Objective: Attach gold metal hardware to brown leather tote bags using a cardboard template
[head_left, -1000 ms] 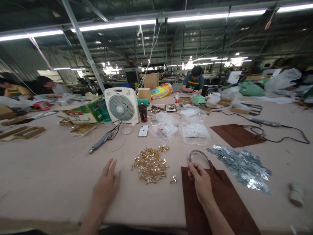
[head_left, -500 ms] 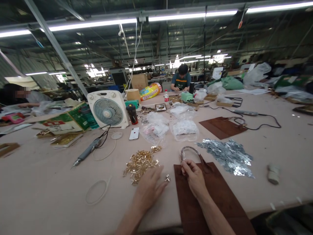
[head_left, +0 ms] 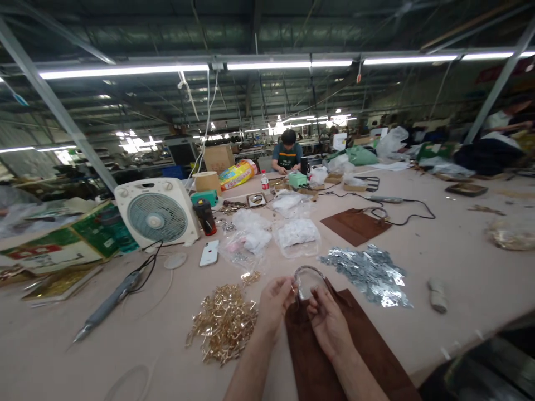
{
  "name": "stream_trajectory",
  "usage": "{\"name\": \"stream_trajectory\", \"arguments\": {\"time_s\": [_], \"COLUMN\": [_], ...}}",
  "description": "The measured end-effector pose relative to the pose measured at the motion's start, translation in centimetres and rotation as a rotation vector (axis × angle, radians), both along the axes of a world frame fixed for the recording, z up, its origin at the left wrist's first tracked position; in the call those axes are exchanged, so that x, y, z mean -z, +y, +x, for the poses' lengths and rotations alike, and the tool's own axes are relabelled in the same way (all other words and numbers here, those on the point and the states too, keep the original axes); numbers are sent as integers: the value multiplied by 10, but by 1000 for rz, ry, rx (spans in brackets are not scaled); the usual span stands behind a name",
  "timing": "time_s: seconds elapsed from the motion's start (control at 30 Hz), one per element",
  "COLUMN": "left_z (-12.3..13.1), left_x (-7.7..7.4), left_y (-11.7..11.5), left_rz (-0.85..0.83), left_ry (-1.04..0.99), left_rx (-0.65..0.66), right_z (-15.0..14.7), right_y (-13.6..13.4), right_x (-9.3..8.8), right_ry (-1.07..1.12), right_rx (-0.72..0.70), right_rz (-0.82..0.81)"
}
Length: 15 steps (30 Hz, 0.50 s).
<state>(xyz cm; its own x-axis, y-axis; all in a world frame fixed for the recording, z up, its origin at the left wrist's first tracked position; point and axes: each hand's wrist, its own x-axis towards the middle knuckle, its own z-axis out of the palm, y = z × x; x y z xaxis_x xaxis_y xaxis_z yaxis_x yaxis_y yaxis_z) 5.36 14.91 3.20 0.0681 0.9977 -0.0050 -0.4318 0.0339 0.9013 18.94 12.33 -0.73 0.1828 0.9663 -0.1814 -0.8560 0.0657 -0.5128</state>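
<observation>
A brown flat bag [head_left: 355,334] lies in front of me with its looped handle [head_left: 309,268] pointing away. My left hand [head_left: 276,303] is closed in a pinch at the left leg of that handle; whether a small metal piece is also between its fingertips is too small to tell. Just right of this leg, over the bag's top edge, my right hand [head_left: 330,323] has its fingers curled together; what they hold, if anything, is hidden. To the left of my hands is a heap of gold-coloured metal fittings [head_left: 225,323]. Flat silver metal plates [head_left: 368,273] lie beyond the bag's right side.
A white fan [head_left: 156,214], a dark tumbler [head_left: 204,216] and a phone [head_left: 209,253] stand or lie at left, with a grey pen-shaped power tool [head_left: 111,303] nearer. Plastic bags [head_left: 296,236] lie ahead. Another brown piece [head_left: 355,225] is farther back. A co-worker [head_left: 287,153] sits opposite.
My left hand has come from beside the gold heap to the handle. My right fingers have shifted off the handle's left leg to its right. The view has turned rightward.
</observation>
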Motion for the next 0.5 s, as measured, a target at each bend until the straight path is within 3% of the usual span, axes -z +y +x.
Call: {"name": "stream_trajectory", "arguments": {"time_s": [0.17, 0.33, 0.5], "left_z": [30, 25, 24], "left_x": [15, 20, 25], "left_y": [7, 2, -5], "left_rz": [-95, -166, -151], "left_ry": [-228, -350, -311], "left_rx": [47, 67, 139], "right_z": [2, 2, 0], "right_y": [2, 4, 2], "right_x": [4, 8, 3], "right_ry": [61, 54, 30], "right_rx": [4, -32, -61], "right_rz": [-17, -6, 12]}}
